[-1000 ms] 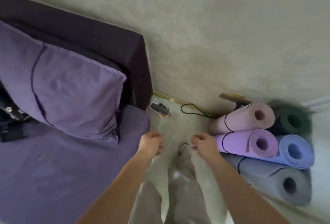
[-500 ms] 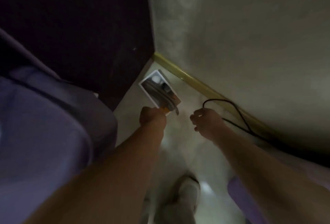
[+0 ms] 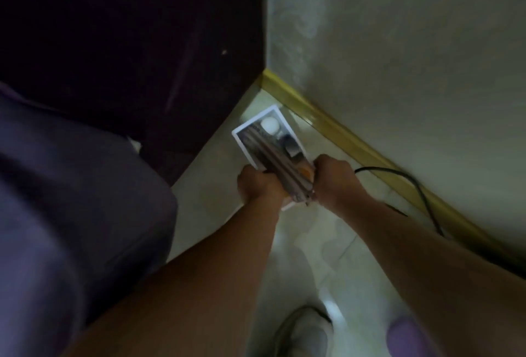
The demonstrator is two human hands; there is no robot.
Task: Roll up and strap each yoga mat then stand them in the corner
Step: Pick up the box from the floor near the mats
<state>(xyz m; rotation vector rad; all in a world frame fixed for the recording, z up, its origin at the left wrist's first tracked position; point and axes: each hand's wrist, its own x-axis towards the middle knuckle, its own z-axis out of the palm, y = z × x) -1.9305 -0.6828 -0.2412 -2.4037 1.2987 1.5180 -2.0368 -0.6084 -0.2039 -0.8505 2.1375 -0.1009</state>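
A flat printed card or packet with a white border lies on the pale floor in the corner by the dark bed end. My left hand grips its near left edge. My right hand grips its near right edge. Both sets of fingers curl round it. Only the end of one purple rolled mat shows at the bottom right; the other mats are out of view.
A dark bed frame and purple bedding fill the left. A gold skirting strip runs along the wall, with a black cord lying beside it. My shoe stands on the floor below.
The view has dropped closer to the floor corner. My right hand moved left from the cord onto the card, so both hands now hold it.
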